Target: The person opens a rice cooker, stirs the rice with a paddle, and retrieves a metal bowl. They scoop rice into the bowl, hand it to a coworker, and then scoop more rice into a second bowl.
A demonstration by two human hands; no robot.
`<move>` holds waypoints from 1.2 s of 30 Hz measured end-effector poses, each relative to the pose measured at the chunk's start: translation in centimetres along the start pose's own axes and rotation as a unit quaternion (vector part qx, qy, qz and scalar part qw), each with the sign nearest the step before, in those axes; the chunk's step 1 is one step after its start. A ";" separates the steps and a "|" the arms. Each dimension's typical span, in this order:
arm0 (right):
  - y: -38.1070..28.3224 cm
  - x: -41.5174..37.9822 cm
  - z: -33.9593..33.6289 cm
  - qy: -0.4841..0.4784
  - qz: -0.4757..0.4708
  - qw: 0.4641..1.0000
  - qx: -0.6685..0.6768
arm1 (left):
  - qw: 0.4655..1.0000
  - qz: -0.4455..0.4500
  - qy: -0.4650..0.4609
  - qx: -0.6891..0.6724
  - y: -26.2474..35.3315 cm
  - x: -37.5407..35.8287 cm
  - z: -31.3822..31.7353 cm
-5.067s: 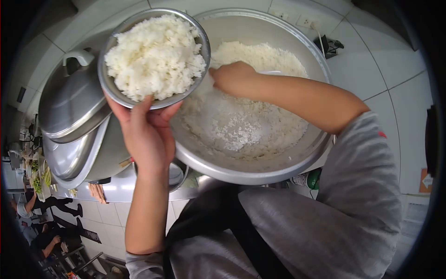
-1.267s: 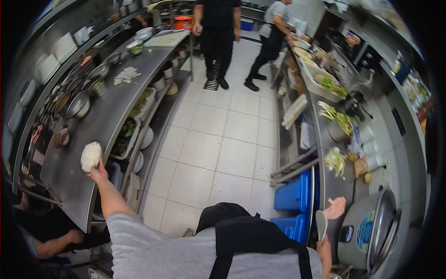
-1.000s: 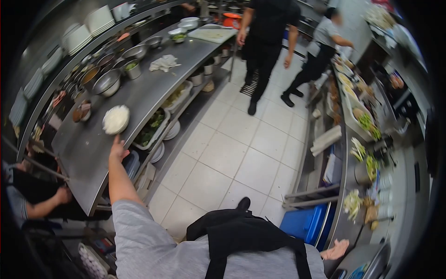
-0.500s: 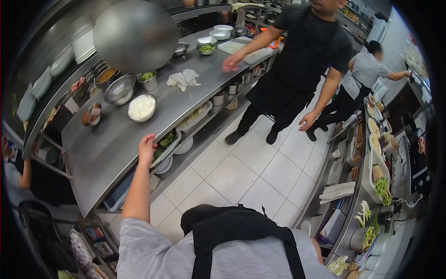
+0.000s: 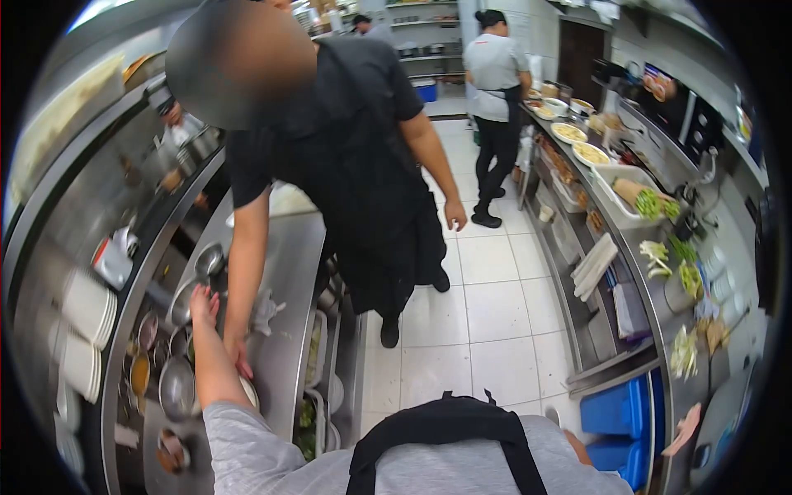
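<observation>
My left hand (image 5: 205,304) is stretched over the steel counter (image 5: 285,359), with its fingers apart. It overlaps the edge of a metal bowl (image 5: 181,304); whether it touches the bowl is unclear. Another metal bowl (image 5: 209,259) stands just beyond. A co-worker in black stands across from me, one hand (image 5: 239,355) reaching down beside my forearm to a bowl (image 5: 250,393) that my arm partly hides. A crumpled white cloth (image 5: 266,313) lies right of that person's arm. My right hand is out of view.
Metal bowls (image 5: 176,388) and sauce pots (image 5: 139,374) stand at the left, below stacked white plates (image 5: 89,309). Food trays line the right counter (image 5: 643,247), where another person stands. Blue bins (image 5: 615,412) sit beneath it. Tiled floor (image 5: 495,305) runs between.
The view has turned right. The co-worker has come closer and now reaches down over the counter. My left hand has moved farther over the counter, toward the metal bowls.
</observation>
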State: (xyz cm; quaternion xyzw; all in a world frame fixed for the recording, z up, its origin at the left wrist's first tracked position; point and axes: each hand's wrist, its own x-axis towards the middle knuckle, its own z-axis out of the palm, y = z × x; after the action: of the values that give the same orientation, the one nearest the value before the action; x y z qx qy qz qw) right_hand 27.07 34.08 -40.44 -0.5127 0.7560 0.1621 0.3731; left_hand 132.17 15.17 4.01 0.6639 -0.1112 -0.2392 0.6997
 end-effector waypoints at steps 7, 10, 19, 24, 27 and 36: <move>0.8 -14.6 6.2 -0.126 0.237 0.954 0.131 | 0.999 -0.051 0.008 -0.016 1.2 4.4 1.2; -0.9 -14.2 4.9 -0.079 0.206 0.958 0.182 | 0.993 -0.057 -0.044 -0.092 1.0 4.4 1.6; -4.4 -9.9 -6.2 0.026 0.085 0.967 0.238 | 0.995 -0.086 0.048 0.033 -0.4 3.1 -0.3; -6.7 -9.8 -9.9 0.045 0.088 0.971 0.219 | 0.993 -0.093 0.053 0.040 -1.4 4.3 -0.6; -8.4 -9.9 -10.8 0.052 0.101 0.971 0.211 | 0.992 -0.110 0.049 0.041 -3.6 7.2 -0.4; -21.4 -11.1 -9.3 0.043 0.135 0.961 0.238 | 0.982 -0.176 0.072 -0.009 -8.8 21.8 2.6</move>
State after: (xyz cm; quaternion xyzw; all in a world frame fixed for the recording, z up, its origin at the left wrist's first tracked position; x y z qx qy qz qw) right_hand 44.69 26.51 -23.17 -0.3090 0.8505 0.0042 0.4257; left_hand 148.07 2.36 -7.96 0.6825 0.0604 -0.3112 0.6586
